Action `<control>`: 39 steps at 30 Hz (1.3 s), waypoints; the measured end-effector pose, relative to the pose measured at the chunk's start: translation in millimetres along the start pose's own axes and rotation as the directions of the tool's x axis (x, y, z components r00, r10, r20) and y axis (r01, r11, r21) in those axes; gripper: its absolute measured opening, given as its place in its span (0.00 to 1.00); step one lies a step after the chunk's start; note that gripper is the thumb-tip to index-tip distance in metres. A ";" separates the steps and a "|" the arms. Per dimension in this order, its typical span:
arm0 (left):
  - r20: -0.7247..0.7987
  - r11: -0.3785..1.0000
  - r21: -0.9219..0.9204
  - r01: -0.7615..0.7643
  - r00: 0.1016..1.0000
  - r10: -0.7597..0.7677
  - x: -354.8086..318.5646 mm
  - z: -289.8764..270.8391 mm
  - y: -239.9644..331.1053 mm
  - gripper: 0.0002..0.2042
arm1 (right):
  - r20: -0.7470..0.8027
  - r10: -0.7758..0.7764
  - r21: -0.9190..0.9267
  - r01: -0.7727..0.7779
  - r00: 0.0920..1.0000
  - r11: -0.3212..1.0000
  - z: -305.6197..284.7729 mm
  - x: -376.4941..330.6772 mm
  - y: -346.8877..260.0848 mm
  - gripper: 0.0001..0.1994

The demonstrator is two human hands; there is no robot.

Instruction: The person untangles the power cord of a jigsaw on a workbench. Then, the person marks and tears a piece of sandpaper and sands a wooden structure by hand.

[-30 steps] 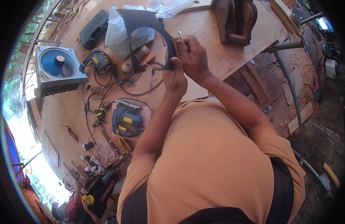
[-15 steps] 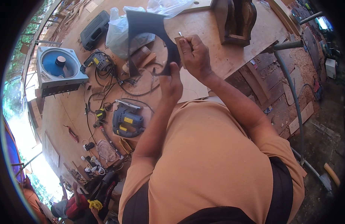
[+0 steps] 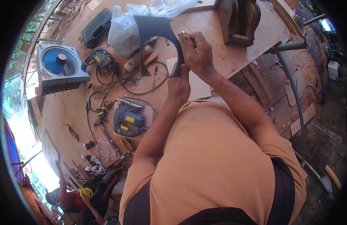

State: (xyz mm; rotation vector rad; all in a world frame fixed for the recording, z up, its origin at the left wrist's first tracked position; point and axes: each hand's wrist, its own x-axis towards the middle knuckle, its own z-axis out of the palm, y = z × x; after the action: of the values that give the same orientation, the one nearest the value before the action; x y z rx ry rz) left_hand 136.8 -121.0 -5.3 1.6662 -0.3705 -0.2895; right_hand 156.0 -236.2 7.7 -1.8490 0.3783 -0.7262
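My left hand (image 3: 179, 87) grips the lower end of a flat dark panel (image 3: 154, 25) with a big rounded cutout, held up above the workbench. In my right hand (image 3: 199, 52), a small flat brown piece (image 3: 182, 36) is pinched between thumb and fingers. It sits close beside the panel's right edge; I cannot tell whether they touch, or whether it is wood or folded sandpaper. A pale sheet (image 3: 199, 87) with a curved line drawn on it lies below my hands. Left of my left forearm rests a blue-grey jigsaw (image 3: 129, 120).
A corded power tool (image 3: 101, 59), a grey box with a blue round inside (image 3: 61, 71), a black case (image 3: 96, 28) and a plastic bag (image 3: 122, 33) crowd the bench (image 3: 68, 107). A dark wooden stand (image 3: 239, 39) occupies the far right. Another person (image 3: 70, 200) is lower left.
Both hands have shifted slightly: the left hand and dark panel moved right and a little down, and the right hand stayed close by. The other person's arm and yellow object moved.
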 end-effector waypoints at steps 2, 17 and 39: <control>-0.068 0.980 -0.199 0.008 0.997 -0.022 5.3 2.5 4.3 0.16 | -0.067 -0.057 -0.005 0.056 0.996 0.998 0.8 1.0 -0.2 0.08; 0.053 0.960 -0.240 0.141 0.990 -0.132 2.0 -0.8 -1.3 0.23 | -0.159 -0.076 -0.032 0.072 0.984 0.997 -12.9 20.7 5.0 0.09; -0.090 0.991 -0.129 -0.033 0.996 0.021 73.5 5.7 23.9 0.19 | -0.087 0.024 0.057 -0.020 0.996 0.998 -5.6 10.4 -4.1 0.08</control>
State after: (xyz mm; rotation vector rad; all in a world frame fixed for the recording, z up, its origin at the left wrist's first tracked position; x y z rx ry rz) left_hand 199.9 -158.5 19.5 1.5387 -0.3007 -0.2142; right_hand 160.1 -244.6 16.0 -1.7620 0.4304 -0.7971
